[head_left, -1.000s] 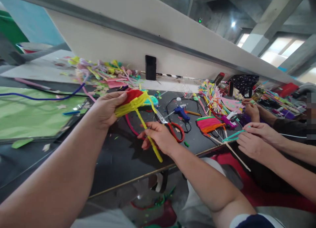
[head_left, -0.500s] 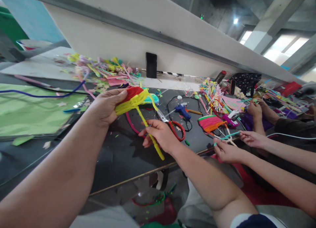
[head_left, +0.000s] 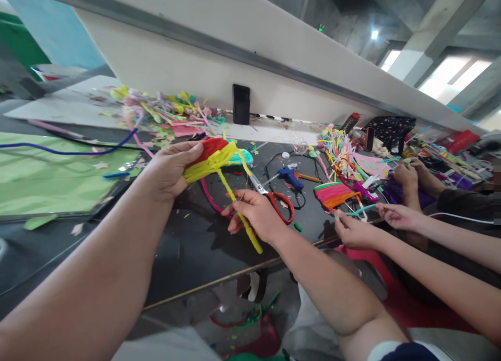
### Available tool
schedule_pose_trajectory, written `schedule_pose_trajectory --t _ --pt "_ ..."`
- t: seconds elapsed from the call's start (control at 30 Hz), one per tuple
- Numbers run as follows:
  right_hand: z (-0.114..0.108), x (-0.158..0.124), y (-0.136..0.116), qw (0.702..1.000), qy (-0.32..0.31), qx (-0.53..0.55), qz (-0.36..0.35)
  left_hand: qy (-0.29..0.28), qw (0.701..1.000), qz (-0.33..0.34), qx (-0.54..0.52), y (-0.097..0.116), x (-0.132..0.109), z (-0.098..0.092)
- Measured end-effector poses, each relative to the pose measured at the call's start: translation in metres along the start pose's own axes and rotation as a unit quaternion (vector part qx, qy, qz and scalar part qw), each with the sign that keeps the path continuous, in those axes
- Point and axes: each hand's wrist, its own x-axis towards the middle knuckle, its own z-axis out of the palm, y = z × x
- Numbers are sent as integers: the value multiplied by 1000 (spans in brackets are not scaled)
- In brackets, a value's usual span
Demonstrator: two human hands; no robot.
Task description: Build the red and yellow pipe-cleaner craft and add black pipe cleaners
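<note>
My left hand (head_left: 170, 168) is closed on a red and yellow piece made of fuzzy pipe cleaners (head_left: 211, 157), thumb on top and fingers beneath. A loose yellow pipe cleaner (head_left: 249, 235) hangs from it down to the right. My right hand (head_left: 254, 212) pinches this strand partway along, its other fingers loosely curled. Another short yellow strand runs from the piece's upper corner toward the scissors. Red-handled scissors (head_left: 291, 213) lie on the table just beyond my right hand, and a pink curved pipe cleaner (head_left: 207, 196) lies partly hidden behind the strand.
A blue glue gun (head_left: 290, 177) lies past the scissors. A black phone (head_left: 241, 104) leans on the white partition. Heaped pipe cleaners (head_left: 172, 108) lie at the back left, a green sheet (head_left: 58, 181) at left. To the right, a co-worker's hands (head_left: 356, 230) hold a teal pipe cleaner near a pink-orange piece (head_left: 335, 195).
My hands keep nearly the same place and grip. The co-worker's hands at right have shifted slightly left with the teal pipe cleaner. The whole view has moved a little.
</note>
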Motion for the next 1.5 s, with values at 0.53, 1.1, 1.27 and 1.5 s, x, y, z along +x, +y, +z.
schedule_pose_trajectory --t 0.53,1.1,1.27,1.5 --pt "0 -1 0 1000 4 4 -3 -4 1000 -8 -18 4 -4 3" --pt "8 1 6 1000 -28 8 1 -68 982 -20 -174 8 1 -10" --pt "-20 -2 -23 993 -41 -104 30 -70 982 -45 -167 7 -2 -8" --pt "-34 6 -67 994 62 -80 -32 -137 976 -121 -117 -1 -14 14"
